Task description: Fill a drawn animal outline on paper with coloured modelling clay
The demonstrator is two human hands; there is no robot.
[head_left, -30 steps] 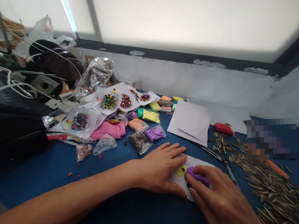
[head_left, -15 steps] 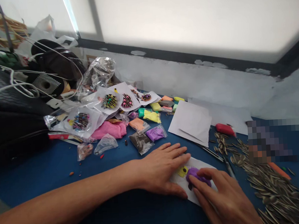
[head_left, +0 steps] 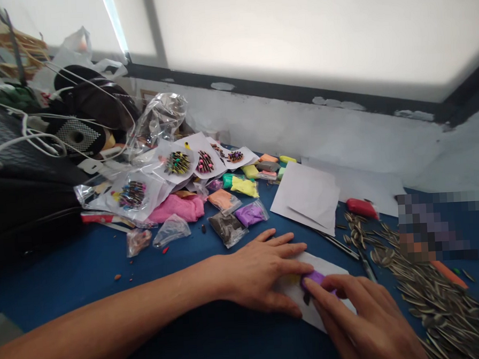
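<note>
My left hand (head_left: 264, 274) lies flat with its fingers spread, holding down a white sheet of paper (head_left: 306, 310). On that sheet sits a lump of purple clay (head_left: 316, 277), partly covered by my fingers. A bit of yellow clay (head_left: 295, 278) peeks out beside it, mostly hidden under my left hand. A small dark piece (head_left: 306, 298), perhaps a seed, shows at the lump's near edge. My right hand (head_left: 362, 312) is curled over the purple clay, its index fingertip pressed on the left end. Whether it also pinches something small cannot be seen.
Sunflower seeds (head_left: 434, 298) are heaped at right, near pens (head_left: 366, 264) and a red clay pack (head_left: 362, 208). White paper sheets (head_left: 304, 195) lie behind my hands. Bagged clay (head_left: 228, 228) and seed-covered clay figures (head_left: 132, 194) spread leftward. A black bag (head_left: 28, 212) stands far left.
My left hand has shifted slightly right, now covering most of the yellow clay. My right hand has moved slightly right and down, its fingers still on the purple clay.
</note>
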